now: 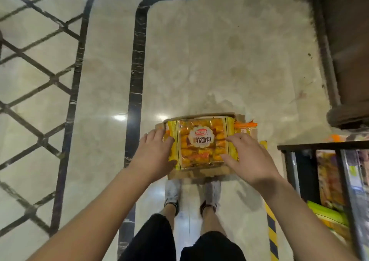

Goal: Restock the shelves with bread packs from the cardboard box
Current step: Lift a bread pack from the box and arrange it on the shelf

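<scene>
A yellow bread pack (201,143) with a clear window and a round label lies on top of the open cardboard box (199,173) on the floor in front of my feet. My left hand (154,152) grips the pack's left edge, thumb curled under it. My right hand (247,158) grips its right edge, fingers spread over the wrapper. Another orange-and-yellow pack (244,126) shows in the box behind the one I hold.
A dark metal shelf (319,146) stands at the right with packaged goods (329,180) on lower levels. A brown pillar base (347,112) is at the far right. Black-and-yellow floor tape (272,230) runs beside my right foot. Polished marble floor (199,61) extends ahead.
</scene>
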Demonstrator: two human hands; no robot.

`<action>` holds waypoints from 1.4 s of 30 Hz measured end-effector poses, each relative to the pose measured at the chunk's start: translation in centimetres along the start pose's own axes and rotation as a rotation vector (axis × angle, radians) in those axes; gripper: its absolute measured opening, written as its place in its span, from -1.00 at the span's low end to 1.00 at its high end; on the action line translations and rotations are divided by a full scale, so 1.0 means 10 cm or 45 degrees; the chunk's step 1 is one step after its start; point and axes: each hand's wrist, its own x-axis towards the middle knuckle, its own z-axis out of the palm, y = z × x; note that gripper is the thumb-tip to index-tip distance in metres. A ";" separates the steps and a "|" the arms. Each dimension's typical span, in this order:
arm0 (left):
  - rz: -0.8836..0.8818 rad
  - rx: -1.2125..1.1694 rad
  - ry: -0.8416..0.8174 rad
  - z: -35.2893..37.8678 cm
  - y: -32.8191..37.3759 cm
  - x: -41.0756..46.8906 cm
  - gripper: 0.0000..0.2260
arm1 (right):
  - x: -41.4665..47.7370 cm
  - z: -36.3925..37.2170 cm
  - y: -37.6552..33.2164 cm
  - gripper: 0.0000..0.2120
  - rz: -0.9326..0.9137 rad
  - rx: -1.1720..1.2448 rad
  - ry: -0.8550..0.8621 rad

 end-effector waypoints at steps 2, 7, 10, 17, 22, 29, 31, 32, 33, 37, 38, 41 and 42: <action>-0.005 -0.024 -0.009 0.27 0.04 0.32 -0.41 | 0.27 0.26 0.21 -0.49 0.011 0.031 0.003; -0.089 -0.135 -0.060 0.92 0.10 0.95 -0.36 | 0.74 0.85 0.67 -0.51 0.061 0.063 -0.006; -0.168 -0.248 -0.036 1.30 0.06 1.27 -0.25 | 0.98 1.10 0.89 -0.50 0.131 0.045 -0.089; -0.426 -0.781 -0.029 1.93 -0.13 1.94 -0.09 | 1.49 1.56 1.31 -0.35 0.354 0.223 -0.201; -0.534 -1.050 -0.049 2.23 -0.21 2.26 -0.15 | 1.83 1.85 1.45 -0.24 0.532 0.399 -0.213; -0.751 -1.274 0.041 2.47 -0.25 2.49 -0.30 | 2.10 2.04 1.51 -0.33 0.711 0.664 -0.168; -0.783 -1.377 -0.002 2.49 -0.24 2.52 -0.31 | 2.15 2.07 1.50 -0.33 0.744 0.780 -0.171; -0.799 -1.443 -0.016 2.51 -0.23 2.53 -0.30 | 2.16 2.10 1.51 -0.31 0.757 0.819 -0.170; -0.821 -1.517 -0.019 2.51 -0.20 2.53 -0.31 | 2.17 2.13 1.51 -0.28 0.766 0.848 -0.160; -0.882 -1.729 -0.085 2.49 -0.12 2.48 -0.33 | 2.16 2.12 1.53 -0.18 0.820 0.915 -0.144; -0.875 -1.783 -0.112 2.49 -0.11 2.44 -0.34 | 2.14 2.10 1.54 -0.19 0.837 0.933 -0.163; -0.803 -1.954 -0.164 2.44 -0.13 2.30 -0.41 | 2.03 1.99 1.58 -0.43 0.825 1.088 -0.216; -0.778 -1.981 -0.182 2.42 -0.14 2.25 -0.38 | 2.00 1.96 1.59 -0.44 0.815 1.142 -0.238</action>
